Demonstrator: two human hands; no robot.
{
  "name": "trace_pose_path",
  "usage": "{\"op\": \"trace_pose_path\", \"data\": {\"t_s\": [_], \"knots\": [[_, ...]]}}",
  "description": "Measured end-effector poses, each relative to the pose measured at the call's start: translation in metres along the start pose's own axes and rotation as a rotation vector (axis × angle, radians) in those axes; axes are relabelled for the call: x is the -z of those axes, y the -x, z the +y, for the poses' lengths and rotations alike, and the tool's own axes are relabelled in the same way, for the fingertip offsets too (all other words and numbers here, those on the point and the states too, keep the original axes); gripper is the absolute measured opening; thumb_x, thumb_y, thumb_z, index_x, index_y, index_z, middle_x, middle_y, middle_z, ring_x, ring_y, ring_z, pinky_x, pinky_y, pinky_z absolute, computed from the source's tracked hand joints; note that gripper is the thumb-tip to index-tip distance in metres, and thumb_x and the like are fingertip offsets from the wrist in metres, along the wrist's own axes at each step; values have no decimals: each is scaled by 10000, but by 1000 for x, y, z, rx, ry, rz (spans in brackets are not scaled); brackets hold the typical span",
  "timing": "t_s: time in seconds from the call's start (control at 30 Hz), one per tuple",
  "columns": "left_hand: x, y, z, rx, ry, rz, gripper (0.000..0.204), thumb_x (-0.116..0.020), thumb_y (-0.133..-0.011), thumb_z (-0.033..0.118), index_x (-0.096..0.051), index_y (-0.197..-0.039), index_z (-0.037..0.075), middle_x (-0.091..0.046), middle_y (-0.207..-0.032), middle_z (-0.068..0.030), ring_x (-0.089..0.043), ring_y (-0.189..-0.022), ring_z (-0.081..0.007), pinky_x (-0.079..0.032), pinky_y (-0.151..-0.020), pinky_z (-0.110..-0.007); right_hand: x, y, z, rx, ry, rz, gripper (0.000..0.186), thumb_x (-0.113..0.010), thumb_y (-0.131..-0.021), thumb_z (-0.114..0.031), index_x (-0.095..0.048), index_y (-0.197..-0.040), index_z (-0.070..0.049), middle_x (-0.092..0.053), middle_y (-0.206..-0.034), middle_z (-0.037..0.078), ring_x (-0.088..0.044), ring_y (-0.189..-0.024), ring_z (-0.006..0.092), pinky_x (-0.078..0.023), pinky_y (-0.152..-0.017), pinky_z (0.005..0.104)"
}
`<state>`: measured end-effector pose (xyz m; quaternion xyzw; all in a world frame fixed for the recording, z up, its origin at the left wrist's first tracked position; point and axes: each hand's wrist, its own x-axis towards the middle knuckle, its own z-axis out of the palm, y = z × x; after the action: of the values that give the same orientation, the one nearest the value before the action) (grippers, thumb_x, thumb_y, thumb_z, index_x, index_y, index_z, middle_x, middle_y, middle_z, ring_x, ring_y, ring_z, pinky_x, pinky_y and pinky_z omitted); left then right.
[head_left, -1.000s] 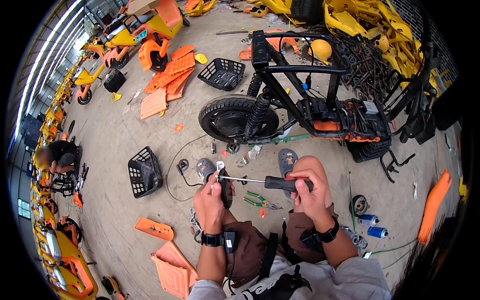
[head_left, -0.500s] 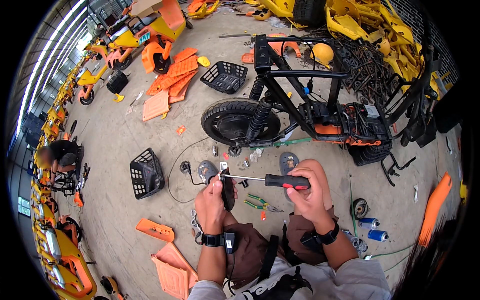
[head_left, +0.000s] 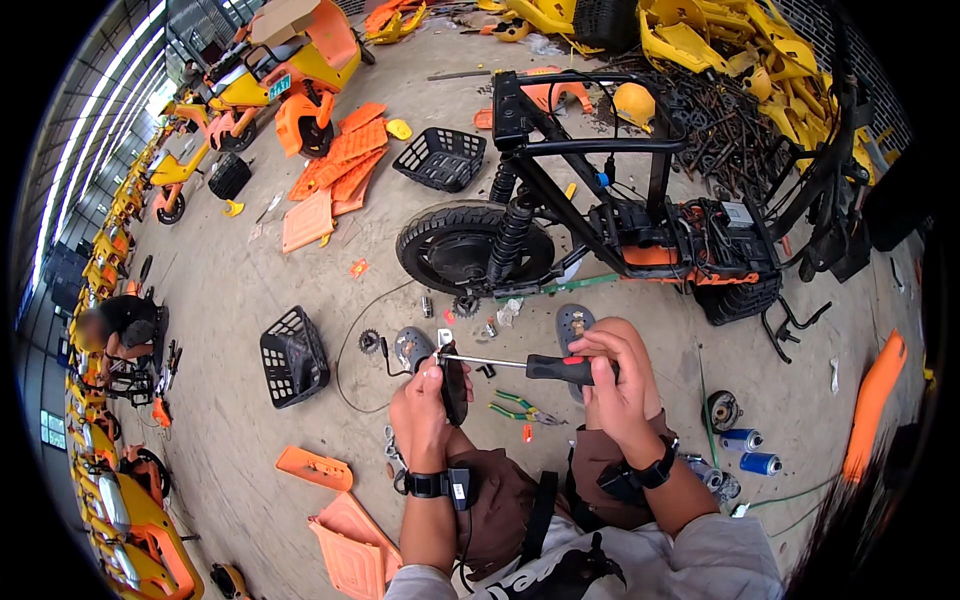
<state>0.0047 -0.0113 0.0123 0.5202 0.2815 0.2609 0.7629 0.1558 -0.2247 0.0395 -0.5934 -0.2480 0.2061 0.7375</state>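
Observation:
My left hand [head_left: 420,410] is closed on a dark, flattish part [head_left: 454,392] with a small pale metal tab at its top, held upright above my lap. My right hand [head_left: 620,390] grips the black-and-red handle of a screwdriver [head_left: 552,368]; its steel shaft runs leftward to the top of that part, by my left thumb. Below them on the floor lie green-handled pliers [head_left: 510,408] and a small orange piece [head_left: 527,433]. Two grey clogs [head_left: 574,330] are on my feet.
A stripped black scooter frame [head_left: 590,230] stands ahead. Black baskets [head_left: 295,360], a sprocket [head_left: 368,341], spray cans [head_left: 760,463] and orange panels [head_left: 340,550] lie around me. Yellow scrap [head_left: 690,40] is piled behind. A co-worker [head_left: 130,330] crouches at left beside scooter parts.
My right fingers have shifted around the screwdriver handle, whose red marking has turned. The screwdriver's shaft stays on the part in my left hand. The co-worker has moved slightly.

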Motion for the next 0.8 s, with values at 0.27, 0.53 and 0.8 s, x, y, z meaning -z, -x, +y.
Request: {"op": "trace_pose_path", "data": {"t_s": [0.27, 0.53, 0.8], "knots": [[2, 0, -2, 19, 28, 30, 563, -532, -968, 451, -548, -1252, -35, -654, -912, -123, -612, -700, -178, -516, -610, -293, 1, -1, 1, 115, 98, -18, 400, -530, -945, -27, -460, -1338, 4, -548, -1269, 128, -579, -852, 103, -479, -739, 216], [-4, 3, 3, 2, 1, 25, 571, -533, -962, 469, -555, -1232, -34, -649, -906, -125, -614, -708, -183, -518, -620, -294, 3, -11, 8, 392, 302, 30, 445, -506, -962, -46, -419, -1398, -19, -543, -1279, 127, -507, -629, 48, -429, -548, 175], [-5, 3, 3, 5, -11, 27, 600, -562, -941, 495, -548, -1233, -28, -651, -919, -128, -615, -709, -182, -522, -616, -295, 5, -6, 15, 292, 209, 40, 444, -502, -959, -48, -414, -1393, -14, -524, -1303, 137, -536, -680, 68, -455, -586, 192]]}}
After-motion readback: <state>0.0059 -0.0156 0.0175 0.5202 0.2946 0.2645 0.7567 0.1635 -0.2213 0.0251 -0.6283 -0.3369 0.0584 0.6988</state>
